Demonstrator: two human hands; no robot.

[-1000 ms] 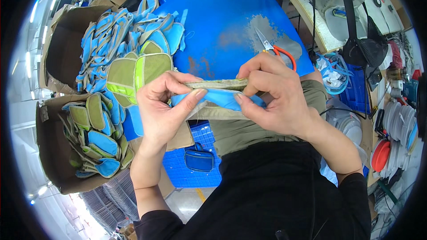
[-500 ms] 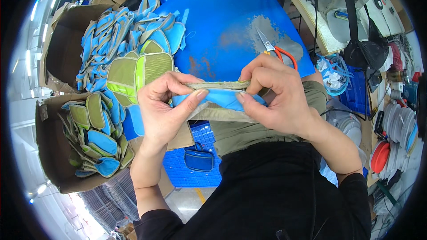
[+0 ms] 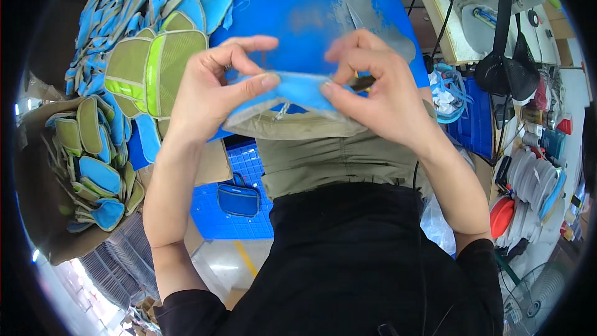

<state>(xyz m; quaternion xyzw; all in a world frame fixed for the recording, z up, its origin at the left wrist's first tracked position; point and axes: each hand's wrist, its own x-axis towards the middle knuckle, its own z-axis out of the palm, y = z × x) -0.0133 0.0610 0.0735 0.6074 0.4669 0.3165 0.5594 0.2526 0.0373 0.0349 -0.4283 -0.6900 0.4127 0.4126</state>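
Above my lap I hold a small blue fabric pouch with beige edging; a zipper pull dangles at its opening. My left hand pinches its left end between thumb and fingers, the index finger stretched out. On the right end, my right hand has its thumb pressed to the blue cloth, fingers curled and slightly blurred. Left of my left hand lie olive and lime mesh pouches. Beyond my right hand, a scissors blade shows on the blue work surface; the handles are hidden behind that hand.
A heap of blue pouches covers the far left. Below it stands a cardboard box filled with pouches. At the right are a sewing machine table, a blue basket and stacked reels. A blue crate sits low.
The pouch has tipped so its blue side and zipper pull show more. My left index finger has lifted and straightened, and my right fingers have shifted. The whole view has moved.
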